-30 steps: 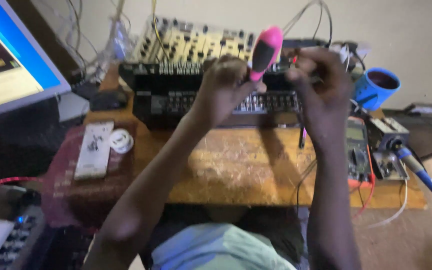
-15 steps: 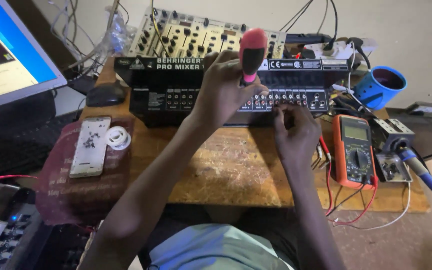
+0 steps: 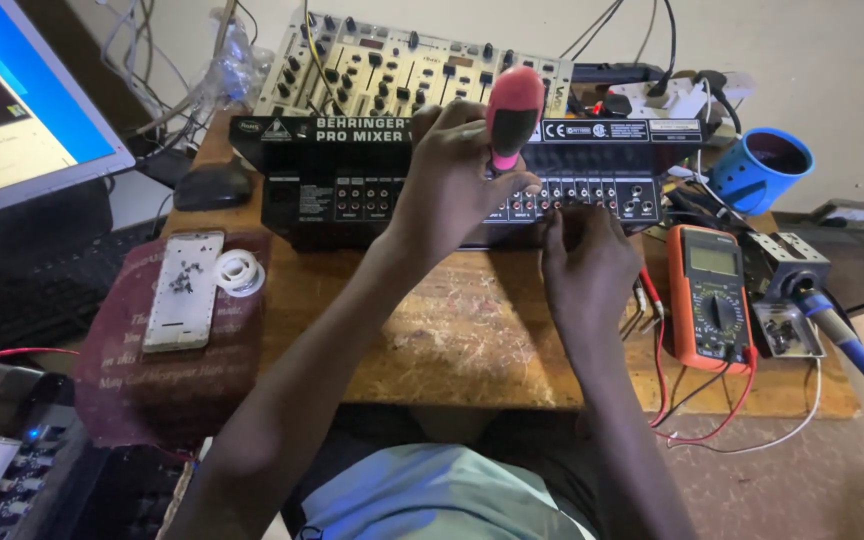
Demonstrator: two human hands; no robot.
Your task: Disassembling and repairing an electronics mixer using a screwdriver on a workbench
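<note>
Left hand (image 3: pixel 452 180) wrapped round pink-handled screwdriver (image 3: pixel 512 115), upper centre, tip at black mixer (image 3: pixel 352 190) rear panel; right hand (image 3: pixel 587 265) fingers pinched at jacks; screwdriver likely light, rigid, grippy: hold handle

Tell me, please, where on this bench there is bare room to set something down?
The wooden benchtop is bare between the black mixer and its near edge, bordered by the dark red mat and the forearms. The right end is crowded: orange multimeter, red leads, soldering iron, blue cup.

orange multimeter (image 3: pixel 714 295) | blue cup (image 3: pixel 758 170) | soldering iron (image 3: pixel 847 345) | computer mouse (image 3: pixel 211 185) | monitor (image 3: pixel 12 110)
</note>
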